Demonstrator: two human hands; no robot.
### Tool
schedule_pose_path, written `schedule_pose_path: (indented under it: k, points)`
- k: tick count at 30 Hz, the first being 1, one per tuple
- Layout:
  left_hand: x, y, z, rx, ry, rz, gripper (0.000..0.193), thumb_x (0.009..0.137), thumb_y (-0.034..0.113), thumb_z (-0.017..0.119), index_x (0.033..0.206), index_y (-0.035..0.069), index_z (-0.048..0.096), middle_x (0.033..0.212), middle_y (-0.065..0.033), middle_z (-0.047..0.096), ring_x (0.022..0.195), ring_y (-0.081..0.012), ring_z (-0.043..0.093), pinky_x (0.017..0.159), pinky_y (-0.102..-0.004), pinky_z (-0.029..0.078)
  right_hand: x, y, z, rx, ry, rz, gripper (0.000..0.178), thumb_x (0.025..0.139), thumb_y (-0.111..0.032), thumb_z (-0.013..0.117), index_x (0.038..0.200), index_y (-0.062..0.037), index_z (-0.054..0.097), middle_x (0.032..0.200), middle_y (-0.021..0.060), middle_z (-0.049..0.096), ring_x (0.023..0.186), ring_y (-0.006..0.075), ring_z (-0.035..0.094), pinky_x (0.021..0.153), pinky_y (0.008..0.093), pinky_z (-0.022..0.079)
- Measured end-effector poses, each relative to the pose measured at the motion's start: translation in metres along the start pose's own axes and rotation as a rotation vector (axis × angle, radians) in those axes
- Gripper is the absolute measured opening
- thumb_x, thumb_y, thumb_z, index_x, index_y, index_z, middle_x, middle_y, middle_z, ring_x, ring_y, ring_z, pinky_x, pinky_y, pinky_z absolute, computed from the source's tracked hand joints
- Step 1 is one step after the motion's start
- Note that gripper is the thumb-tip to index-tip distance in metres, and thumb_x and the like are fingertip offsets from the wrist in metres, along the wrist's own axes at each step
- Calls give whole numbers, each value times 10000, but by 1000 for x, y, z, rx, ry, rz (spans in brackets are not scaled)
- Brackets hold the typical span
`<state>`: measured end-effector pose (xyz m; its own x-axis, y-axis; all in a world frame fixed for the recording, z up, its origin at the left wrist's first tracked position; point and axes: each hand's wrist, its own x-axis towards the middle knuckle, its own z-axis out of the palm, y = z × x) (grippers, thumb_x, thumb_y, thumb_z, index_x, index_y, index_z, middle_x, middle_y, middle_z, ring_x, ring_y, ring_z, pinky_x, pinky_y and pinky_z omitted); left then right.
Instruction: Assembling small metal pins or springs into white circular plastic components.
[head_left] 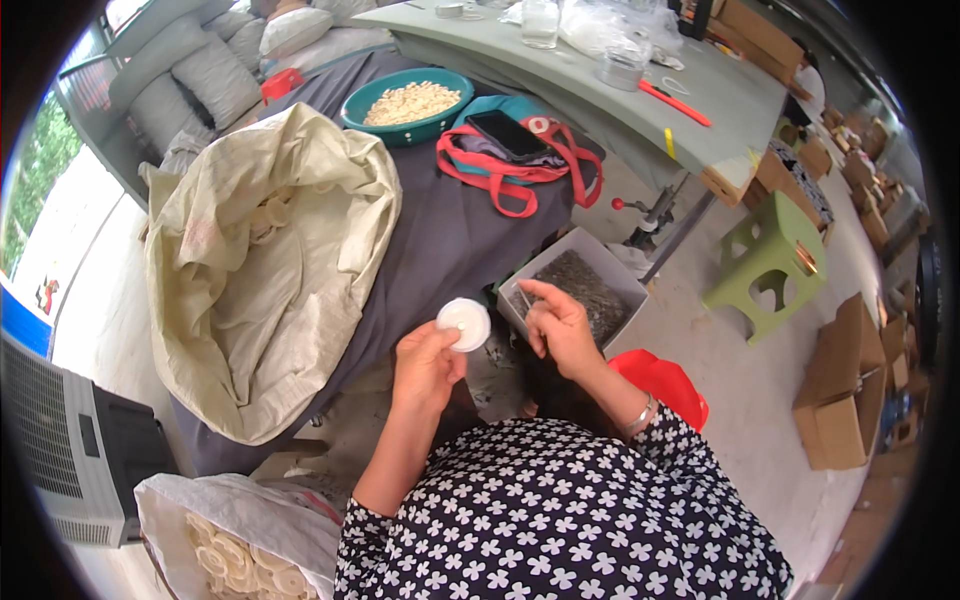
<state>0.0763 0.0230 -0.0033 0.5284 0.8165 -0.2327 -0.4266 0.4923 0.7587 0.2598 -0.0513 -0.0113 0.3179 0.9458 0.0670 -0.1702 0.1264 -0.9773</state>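
Note:
My left hand point(428, 362) pinches a round white plastic disc point(470, 318) by its edge, with a small mark or stub near its middle. To the right, my right hand point(560, 330) is closed at the fingertips on a thin pin-like piece point(525, 297), too small to make out exactly. Beneath and beyond that hand stands a pale grey box point(632, 283) full of small dark metal pieces point(575, 280). A large cream woven sack point(270, 320) gapes on the dark-covered table, a few cream plastic parts point(270, 215) inside.
A teal bowl point(365, 122) of small cream pieces sits beside a red-trimmed bag point(490, 185) with a phone point(510, 135) on it. Lower left, another sack point(180, 490) holds cream rings. A red basin point(665, 385), green stool point(770, 270) and cardboard box point(840, 420) are at right.

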Motion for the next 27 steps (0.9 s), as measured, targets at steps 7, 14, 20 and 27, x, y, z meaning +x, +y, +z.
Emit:
schedule_pose_path:
  k: [7, 14, 20, 27]
  points:
    - [-10, -2, -18, -5, 38, 23, 189, 752, 46, 595, 907, -61, 590, 734, -111, 623, 392, -131, 484, 313, -214, 301, 42, 87, -132, -837, 250, 217, 422, 767, 25, 412, 1136, -66, 596, 787, 156, 647, 617, 235, 620, 616, 337, 501]
    - [-9, -4, -17, 8, -12, 17, 222, 748, 66, 602, 932, -57, 589, 765, -115, 627, 410, -122, 481, 327, -208, 302, 49, 126, -196, -1338, 165, 353, 280, 760, -42, 446, 968, -3, 630, 993, 275, 596, 1009, 370, 566, 877, 413, 438]
    - [-4, -13, -15, -57, -186, -51, 348, 773, 160, 613, 1036, -58, 545, 856, -146, 620, 393, -122, 418, 360, -221, 311, 42, 66, -101, -538, 147, 320, 114, 814, -91, 555, 858, 3, 602, 636, 88, 592, 518, 179, 571, 478, 292, 453]
    - [-2, -23, -3, -193, -326, -95, 320, 839, 182, 580, 1063, -44, 542, 840, -112, 612, 412, -123, 430, 373, -232, 317, 4, -7, 10, 128, -421, 89, 284, 860, -72, 568, 1142, -39, 578, 617, -47, 506, 458, 18, 413, 417, 174, 322]
